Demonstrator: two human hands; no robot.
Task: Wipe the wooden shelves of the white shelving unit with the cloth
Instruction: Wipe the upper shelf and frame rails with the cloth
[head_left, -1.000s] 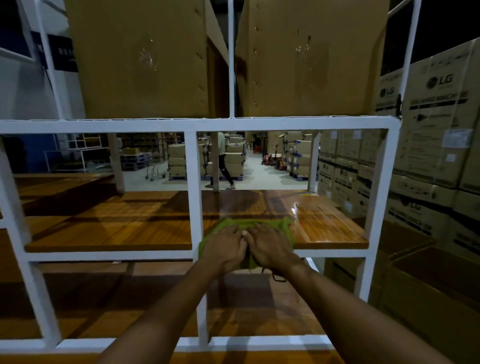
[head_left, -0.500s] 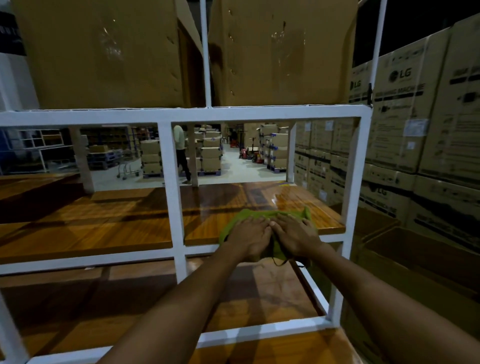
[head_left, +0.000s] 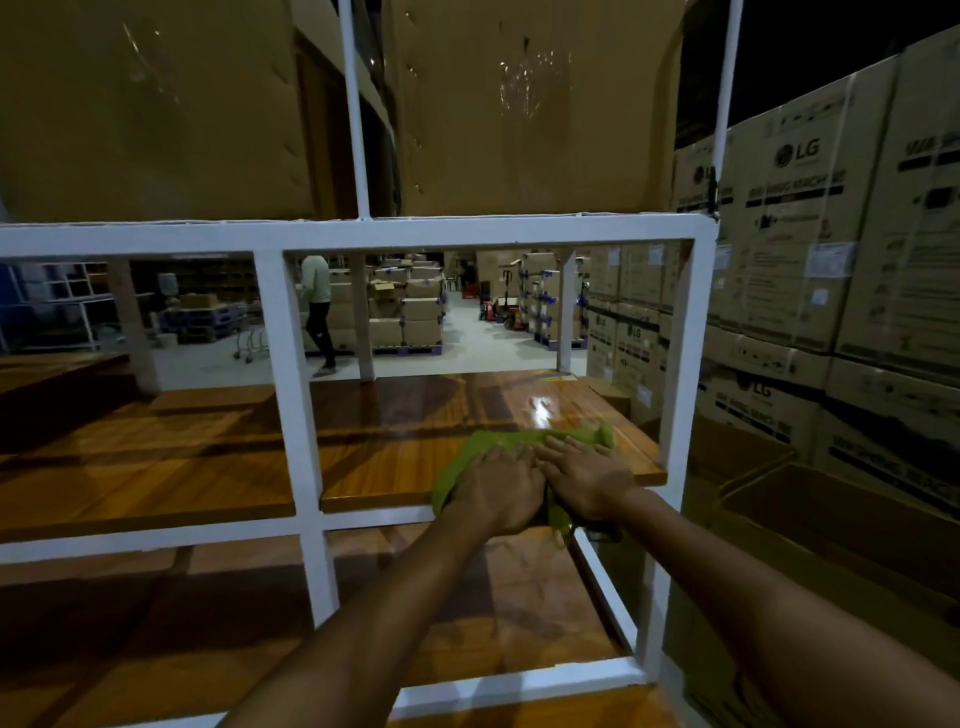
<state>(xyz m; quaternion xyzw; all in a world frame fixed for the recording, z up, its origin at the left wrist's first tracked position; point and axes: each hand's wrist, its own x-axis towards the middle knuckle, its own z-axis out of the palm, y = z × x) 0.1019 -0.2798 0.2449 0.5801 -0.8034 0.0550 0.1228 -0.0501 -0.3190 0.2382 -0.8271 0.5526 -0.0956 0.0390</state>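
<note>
Both hands, left hand (head_left: 496, 488) and right hand (head_left: 587, 480), are laid flat and spread, side by side on the green cloth (head_left: 524, 447), at the shelf (head_left: 395, 467) front edge, center-right of frame. The shelves below and far left probably still need wiping.

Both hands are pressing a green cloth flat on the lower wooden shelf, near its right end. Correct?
Not quite. In the head view the left hand and right hand press the green cloth on the upper wooden shelf, near its right end; the shelf below is bare.
</note>
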